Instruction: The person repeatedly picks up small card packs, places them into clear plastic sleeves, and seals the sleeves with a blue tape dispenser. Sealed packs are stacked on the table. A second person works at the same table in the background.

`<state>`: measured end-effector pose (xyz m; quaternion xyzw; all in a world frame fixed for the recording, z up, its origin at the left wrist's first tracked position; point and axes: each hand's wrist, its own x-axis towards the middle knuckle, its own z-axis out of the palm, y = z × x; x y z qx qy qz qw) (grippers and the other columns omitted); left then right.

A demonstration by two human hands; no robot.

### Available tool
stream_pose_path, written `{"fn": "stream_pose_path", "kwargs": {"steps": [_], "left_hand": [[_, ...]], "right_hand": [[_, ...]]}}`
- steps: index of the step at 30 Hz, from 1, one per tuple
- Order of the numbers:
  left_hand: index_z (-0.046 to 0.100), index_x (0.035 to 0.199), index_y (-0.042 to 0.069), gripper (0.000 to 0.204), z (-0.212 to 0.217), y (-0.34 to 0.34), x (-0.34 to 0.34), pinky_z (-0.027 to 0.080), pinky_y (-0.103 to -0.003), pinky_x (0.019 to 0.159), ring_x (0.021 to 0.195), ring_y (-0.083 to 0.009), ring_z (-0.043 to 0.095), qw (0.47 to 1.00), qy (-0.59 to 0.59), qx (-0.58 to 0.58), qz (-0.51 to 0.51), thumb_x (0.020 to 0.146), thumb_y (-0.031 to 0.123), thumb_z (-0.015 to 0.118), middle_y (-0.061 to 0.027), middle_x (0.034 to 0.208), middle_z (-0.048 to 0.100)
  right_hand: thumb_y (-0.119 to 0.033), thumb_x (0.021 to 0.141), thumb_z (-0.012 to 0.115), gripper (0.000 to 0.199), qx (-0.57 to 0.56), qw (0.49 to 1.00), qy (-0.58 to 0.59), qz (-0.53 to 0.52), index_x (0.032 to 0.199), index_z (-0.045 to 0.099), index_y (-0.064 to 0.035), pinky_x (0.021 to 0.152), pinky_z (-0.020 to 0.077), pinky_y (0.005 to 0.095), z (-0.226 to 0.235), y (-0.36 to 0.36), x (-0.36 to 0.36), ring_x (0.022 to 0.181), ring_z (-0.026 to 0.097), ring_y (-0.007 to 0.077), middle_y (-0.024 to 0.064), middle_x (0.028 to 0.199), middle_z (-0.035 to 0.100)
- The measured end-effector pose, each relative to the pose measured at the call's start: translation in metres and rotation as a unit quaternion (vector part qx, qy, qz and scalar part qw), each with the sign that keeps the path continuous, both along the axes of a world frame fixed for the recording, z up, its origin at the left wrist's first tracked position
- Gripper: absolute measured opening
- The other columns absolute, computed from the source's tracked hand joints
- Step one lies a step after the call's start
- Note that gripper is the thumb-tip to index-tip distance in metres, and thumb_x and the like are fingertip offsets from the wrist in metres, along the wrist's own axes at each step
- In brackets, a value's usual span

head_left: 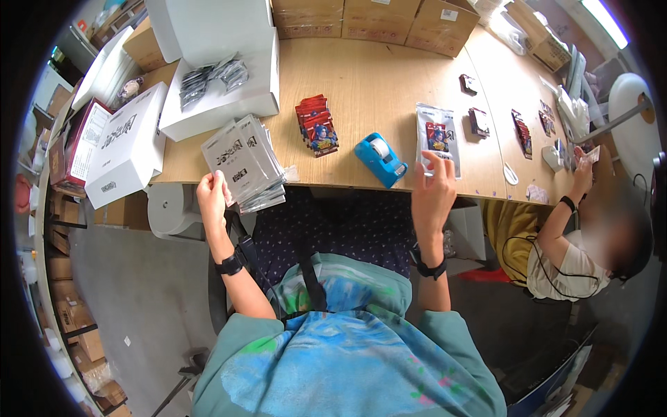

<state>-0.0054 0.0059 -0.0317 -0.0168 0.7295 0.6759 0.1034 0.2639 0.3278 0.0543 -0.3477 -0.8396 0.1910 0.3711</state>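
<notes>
My left hand (214,194) pinches the near left corner of a silver-grey foil pouch (236,156), part of a fanned stack at the table's edge. Over the lower end of another silver pouch (450,146) is my right hand (434,191), its fingers loosely bent and apart, with nothing visible in it. A small red card pack (436,136) lies on top of that pouch. Between my hands sit a blue tape dispenser (381,161) and an overlapping pile of red card packs (316,126). Whether my right fingertips touch the pouch is hard to see.
An open white box (257,90) at the back left holds small dark packets. Beside it stands a white carton (128,149). Sealed cardboard boxes (379,21) line the table's far edge. Small packs (479,121) lie to the right, where another person (570,250) sits holding something small.
</notes>
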Motion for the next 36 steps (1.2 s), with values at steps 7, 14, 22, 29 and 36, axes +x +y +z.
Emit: {"fn": "stream_pose_path", "kwargs": {"steps": [7,14,22,29,36], "left_hand": [[0.054,0.113,0.001,0.022,0.017,0.001,0.01,0.04,-0.021,0.06,0.07,-0.0052,0.05,0.987,0.082,0.025,0.139,0.107,0.022,0.051,0.001,0.084,0.056],[0.064,0.113,0.007,0.012,0.059,0.04,0.056,0.048,-0.017,0.064,0.082,-0.0026,0.062,0.938,-0.016,0.345,0.018,0.102,0.012,0.061,0.0035,0.093,0.065],[0.049,0.142,-0.002,0.044,0.057,0.055,0.063,0.044,-0.015,0.073,0.082,-0.0023,0.054,0.955,-0.036,0.294,0.028,0.1,0.007,0.06,0.0028,0.097,0.059],[0.056,0.131,-0.001,0.029,0.057,0.081,0.08,0.045,-0.034,0.102,0.114,-0.0177,0.06,0.973,0.225,-0.042,-0.042,0.106,0.006,0.044,-0.0118,0.126,0.063],[0.062,0.085,0.004,0.035,0.064,0.107,0.107,0.036,-0.021,0.063,0.072,-0.0024,0.044,0.973,0.039,0.069,-0.216,0.108,0.029,0.055,0.0054,0.074,0.051]], "right_hand": [[-0.009,0.092,0.069,0.014,0.017,0.992,0.047,0.12,0.107,0.068,-0.0075,0.07,0.053,0.0452,0.007,-0.054,-0.043,0.083,0.066,0.0366,0.0144,0.094,0.063],[-0.018,0.08,0.083,0.069,0.062,0.989,-0.084,0.102,0.137,0.049,0.0025,0.092,0.0487,0.0429,-0.043,-0.087,-0.134,0.105,0.058,0.0359,0.0184,0.108,0.059],[-0.01,0.077,0.084,0.073,0.006,0.989,-0.126,0.08,0.138,0.046,0.005,0.094,0.0481,0.0436,-0.054,-0.08,-0.149,0.107,0.057,0.0387,0.0229,0.112,0.056],[0.002,0.078,0.071,0.064,-0.094,0.986,0.001,0.141,0.136,0.046,0.0061,0.097,0.0484,0.0469,0.024,-0.082,-0.089,0.111,0.055,0.0443,0.0259,0.119,0.051],[-0.003,0.078,0.075,0.064,-0.053,0.96,-0.025,0.273,0.137,0.049,0.0023,0.098,0.0487,0.0439,0.044,-0.105,-0.054,0.112,0.056,0.0405,0.0225,0.122,0.051]]}}
